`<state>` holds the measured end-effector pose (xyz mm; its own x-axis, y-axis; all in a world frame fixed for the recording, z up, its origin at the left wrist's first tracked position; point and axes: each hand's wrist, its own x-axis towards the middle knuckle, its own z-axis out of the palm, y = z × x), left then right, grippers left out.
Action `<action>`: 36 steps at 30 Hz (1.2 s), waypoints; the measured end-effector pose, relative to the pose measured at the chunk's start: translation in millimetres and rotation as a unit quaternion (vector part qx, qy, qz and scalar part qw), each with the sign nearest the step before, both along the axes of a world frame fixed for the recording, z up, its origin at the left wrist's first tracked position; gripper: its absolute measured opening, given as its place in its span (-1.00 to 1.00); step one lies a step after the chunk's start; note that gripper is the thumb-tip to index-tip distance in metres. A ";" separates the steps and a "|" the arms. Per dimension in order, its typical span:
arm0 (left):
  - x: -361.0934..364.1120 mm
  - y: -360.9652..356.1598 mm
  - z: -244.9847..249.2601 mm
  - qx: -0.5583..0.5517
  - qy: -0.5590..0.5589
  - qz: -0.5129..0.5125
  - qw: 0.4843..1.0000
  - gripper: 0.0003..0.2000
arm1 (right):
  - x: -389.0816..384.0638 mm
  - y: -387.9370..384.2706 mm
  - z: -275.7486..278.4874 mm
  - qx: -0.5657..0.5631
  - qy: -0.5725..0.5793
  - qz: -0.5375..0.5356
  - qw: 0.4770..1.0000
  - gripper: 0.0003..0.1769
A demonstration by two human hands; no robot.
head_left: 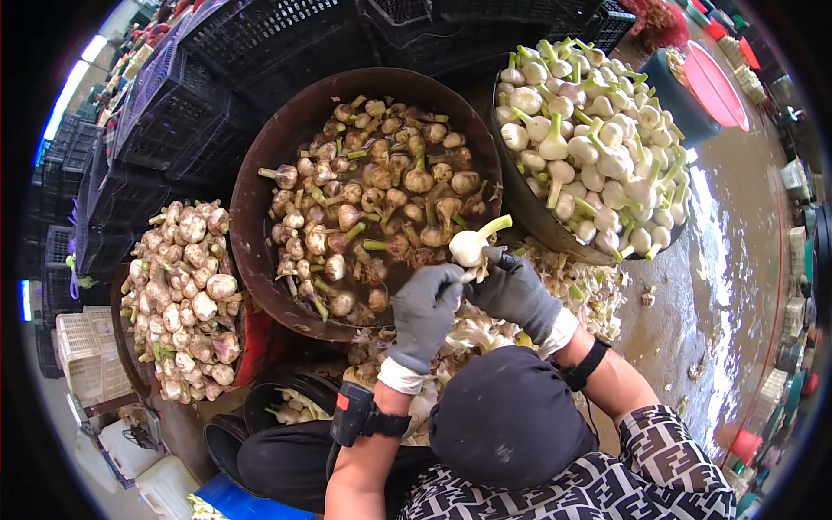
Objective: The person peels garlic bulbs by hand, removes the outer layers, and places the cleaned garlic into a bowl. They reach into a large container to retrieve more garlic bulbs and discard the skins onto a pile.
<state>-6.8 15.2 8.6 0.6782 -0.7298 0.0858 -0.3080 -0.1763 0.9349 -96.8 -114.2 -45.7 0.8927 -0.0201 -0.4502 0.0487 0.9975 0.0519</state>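
A white garlic bulb [468,249] with a short green stem is held between my hands, above the near rim of a large brown tub [260,286]. My right hand [517,290], in a grey glove, pinches the bulb at its right side, where loose skin hangs. My left hand [426,314], gloved too, is closed just below and left of the bulb; what its curled fingers hold is hidden. Unpeeled garlic bulbs [381,178] float in murky water inside the tub. Peeled skins [477,325] lie heaped beneath my hands.
At the right, a tub is heaped with clean white garlic [598,147]. Soiled garlic [182,295] fills a container at the left. Black crates [173,113] stand stacked behind. A blue-grey bucket [680,95] carries a pink basin [715,84]. Wet floor [693,312] lies to the right.
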 end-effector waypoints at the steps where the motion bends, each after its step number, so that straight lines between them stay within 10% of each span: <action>1: -6.4 3.9 -2.9 0.010 0.039 -0.012 0.999 -0.89 | 2.2 -0.4 5.1 -0.031 0.013 0.000 0.999 -0.51; 4: -15.3 16.8 -18.6 0.092 -0.003 -0.159 0.983 -0.75 | 1.5 -11.0 20.5 -0.125 0.069 0.015 0.990 -0.52; 8: 7.3 28.2 -13.9 0.237 -0.135 -0.121 0.954 -0.56 | 7.2 -70.3 39.9 0.111 -0.063 -0.051 0.991 -0.47; 12: 83.7 54.2 -20.4 0.340 0.064 0.052 0.937 -0.71 | -3.2 -146.7 58.8 -0.151 -0.203 -0.184 0.950 -0.62; 16: 124.1 73.0 -84.5 0.477 -0.129 -0.180 0.850 -0.66 | -19.7 -116.7 56.2 -0.248 -0.118 -0.102 0.956 -0.63; 18: 117.4 72.4 -123.7 0.507 -0.184 -0.224 0.812 -0.66 | -26.7 -96.5 48.5 -0.479 0.107 0.070 0.869 -0.57; 22: 113.7 94.3 -219.1 0.506 -0.226 -0.305 0.775 -0.62 | -56.4 -58.6 2.1 -0.817 0.188 0.163 0.520 -0.67; 23: 116.5 93.7 -224.0 0.504 -0.227 -0.306 0.775 -0.62 | -61.2 -54.6 6.3 -0.823 0.202 0.176 0.501 -0.78; 26: 119.9 90.4 -231.1 0.596 -0.095 -0.357 0.714 -0.57 | -64.5 -41.5 15.2 -0.791 0.247 0.146 0.540 -0.75; 27: 118.1 59.2 -164.7 0.650 0.008 -0.282 0.706 -0.46 | -59.0 -36.2 11.7 -0.807 0.233 0.095 0.534 -0.72; 28: 124.3 62.9 -165.3 0.562 0.006 -0.334 0.757 -0.32 | -53.8 -32.9 11.3 -0.807 0.234 0.094 0.533 -0.72; 30: 125.5 57.1 -135.7 0.455 0.216 -0.245 0.828 -0.24 | -42.1 -29.7 13.9 -0.673 0.183 0.130 0.705 -0.67; 36: 75.4 20.6 -54.5 0.109 0.327 -0.262 0.901 -0.19 | 12.9 0.0 17.8 -0.720 0.098 0.204 0.656 -0.53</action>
